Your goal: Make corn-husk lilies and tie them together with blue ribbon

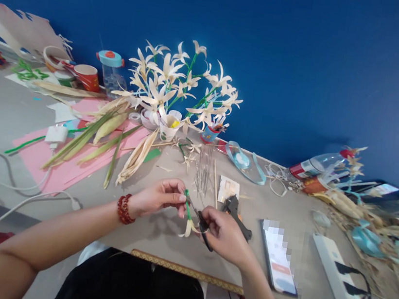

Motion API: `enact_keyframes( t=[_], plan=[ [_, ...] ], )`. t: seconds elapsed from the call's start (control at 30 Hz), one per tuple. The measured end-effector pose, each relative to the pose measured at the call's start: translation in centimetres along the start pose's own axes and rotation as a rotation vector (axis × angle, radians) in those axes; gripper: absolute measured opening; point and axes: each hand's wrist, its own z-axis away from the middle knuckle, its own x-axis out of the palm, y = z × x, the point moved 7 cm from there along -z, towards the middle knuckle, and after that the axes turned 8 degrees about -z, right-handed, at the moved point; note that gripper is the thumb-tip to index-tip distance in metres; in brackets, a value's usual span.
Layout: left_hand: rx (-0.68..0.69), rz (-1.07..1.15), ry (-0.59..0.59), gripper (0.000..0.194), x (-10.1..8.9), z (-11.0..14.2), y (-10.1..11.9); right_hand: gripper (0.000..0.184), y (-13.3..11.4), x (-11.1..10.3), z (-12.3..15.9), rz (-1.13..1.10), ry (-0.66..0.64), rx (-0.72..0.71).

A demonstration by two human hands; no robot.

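Between finger and thumb, my left hand pinches the green stem of a small craft flower. Its pale husk-like petals hang downward at the stem's lower end. My right hand grips black-handled scissors, whose blades point up and left toward the stem near my left fingertips. Whether the blades touch the stem I cannot tell. A black glue gun lies just beyond my right hand. Thin wires and a wooden stick lie on the table past both hands.
Finished pale flowers stand in a cup by the blue wall. Corn husks lie over pink paper at left. A phone, power strip and plastic bottle are at right. White cables cross the left side.
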Motion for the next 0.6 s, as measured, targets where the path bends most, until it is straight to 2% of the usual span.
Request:
enact_keyframes(
  t=[0.17,0.4,0.6],
  plan=[
    [-0.044,0.007,-0.035,0.021,0.18,0.18,-0.42,0.015,0.06,-0.08,-0.24,0.041,-0.064,0.009],
    [0.060,-0.036,0.014,0.021,-0.17,0.02,0.04,0.015,0.18,-0.05,-0.38,0.117,0.027,0.045],
    [0.079,-0.169,-0.006,0.019,-0.01,0.15,0.29,0.015,0.25,-0.12,-0.56,0.134,0.023,0.063]
  ],
)
